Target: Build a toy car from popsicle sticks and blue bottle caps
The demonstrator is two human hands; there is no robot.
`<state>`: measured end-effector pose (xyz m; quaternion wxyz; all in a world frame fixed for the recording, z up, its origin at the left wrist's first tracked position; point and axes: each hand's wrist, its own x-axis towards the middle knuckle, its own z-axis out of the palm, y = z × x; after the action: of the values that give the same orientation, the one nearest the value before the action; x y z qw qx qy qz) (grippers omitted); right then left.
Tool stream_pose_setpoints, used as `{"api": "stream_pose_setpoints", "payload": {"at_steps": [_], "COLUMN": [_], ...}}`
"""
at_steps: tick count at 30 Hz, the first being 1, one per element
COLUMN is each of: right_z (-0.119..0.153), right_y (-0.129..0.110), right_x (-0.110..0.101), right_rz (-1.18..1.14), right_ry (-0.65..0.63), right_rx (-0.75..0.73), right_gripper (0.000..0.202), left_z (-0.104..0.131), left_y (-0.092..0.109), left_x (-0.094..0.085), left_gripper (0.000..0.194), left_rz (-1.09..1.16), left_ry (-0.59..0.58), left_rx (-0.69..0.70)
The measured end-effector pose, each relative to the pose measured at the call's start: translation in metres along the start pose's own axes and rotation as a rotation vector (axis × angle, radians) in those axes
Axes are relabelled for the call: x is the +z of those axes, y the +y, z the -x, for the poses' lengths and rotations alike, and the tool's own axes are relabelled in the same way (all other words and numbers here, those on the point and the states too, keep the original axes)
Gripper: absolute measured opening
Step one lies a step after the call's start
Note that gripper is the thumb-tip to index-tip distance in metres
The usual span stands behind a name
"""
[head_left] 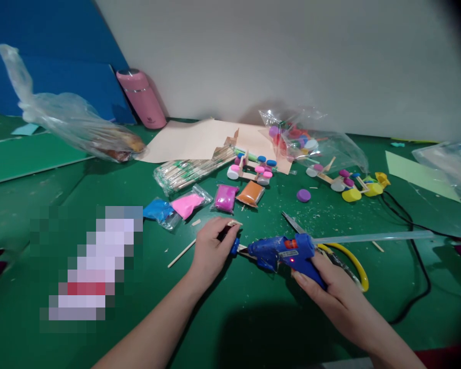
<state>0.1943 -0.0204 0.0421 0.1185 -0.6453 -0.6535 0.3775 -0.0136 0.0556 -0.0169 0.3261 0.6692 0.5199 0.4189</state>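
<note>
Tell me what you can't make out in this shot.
Head view only:
- Piece in the left hand: fingers cover most of it.
- Glue gun nozzle tip: too small, against that piece.
- Pixelated patch: blurred out.
- Scissors: partly behind the gun and right hand.

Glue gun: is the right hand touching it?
Touching. The head view shows the right hand wrapped around the handle of the blue glue gun.

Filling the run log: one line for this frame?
right hand: holds glue gun | left hand: pinches stick piece at nozzle | scissors: beside
</note>
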Motion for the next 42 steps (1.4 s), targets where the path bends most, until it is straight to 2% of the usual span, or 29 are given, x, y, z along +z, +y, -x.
{"api": "stream_pose_setpoints", "payload": {"at_steps": [7, 12, 20, 24, 27, 29, 32, 35, 38, 40, 42], "right_z": [0.0, -0.003, -0.007, -0.004, -0.002, -0.003, -0.006, -0.011, -0.017, -0.019, -0.019], "right_y": [0.006, 0.009, 0.008, 0.015, 0.028, 0.043, 0.07, 0.094, 0.111, 0.119, 0.122], "right_x": [0.002, 0.005, 0.005, 0.004, -0.005, -0.016, -0.036, -0.049, -0.05, -0.047, -0.045], "right_rz": [0.077, 0.084, -0.1, -0.335, -0.438, -0.381, -0.137, -0.007, 0.073, 0.115, 0.175], "right_ry": [0.064, 0.084, 0.129, 0.152, 0.275, 0.398, 0.567, 0.606, 0.612, 0.634, 0.696], "right_rx": [0.018, 0.013, -0.059, 0.014, 0.115, 0.156, 0.192, 0.302, 0.387, 0.41, 0.368], "right_gripper": [0.03, 0.028, 0.023, 0.021, 0.024, 0.027, 0.037, 0.037, 0.04, 0.045, 0.045], "left_z": [0.0, 0.0, 0.0, 0.0, 0.001, 0.001, 0.001, 0.001, 0.002, 0.003, 0.004], "left_y": [0.001, 0.0, 0.0, 0.001, 0.001, 0.0, 0.0, 0.001, 0.003, 0.004, 0.006], "left_x": [0.0, 0.0, 0.0, 0.0, 0.0, 0.001, 0.001, -0.001, -0.003, -0.005, -0.006], "left_gripper": [0.012, 0.011, 0.01, 0.01, 0.01, 0.01, 0.011, 0.011, 0.012, 0.013, 0.013], "left_rz": [0.003, 0.002, -0.006, -0.013, -0.015, -0.012, -0.006, -0.003, -0.004, -0.007, -0.012], "left_ry": [-0.001, 0.002, 0.008, 0.016, 0.019, 0.018, 0.023, 0.042, 0.063, 0.08, 0.097], "left_rx": [0.0, 0.004, 0.003, -0.003, -0.004, -0.002, 0.002, 0.004, 0.0, -0.007, -0.015]}}
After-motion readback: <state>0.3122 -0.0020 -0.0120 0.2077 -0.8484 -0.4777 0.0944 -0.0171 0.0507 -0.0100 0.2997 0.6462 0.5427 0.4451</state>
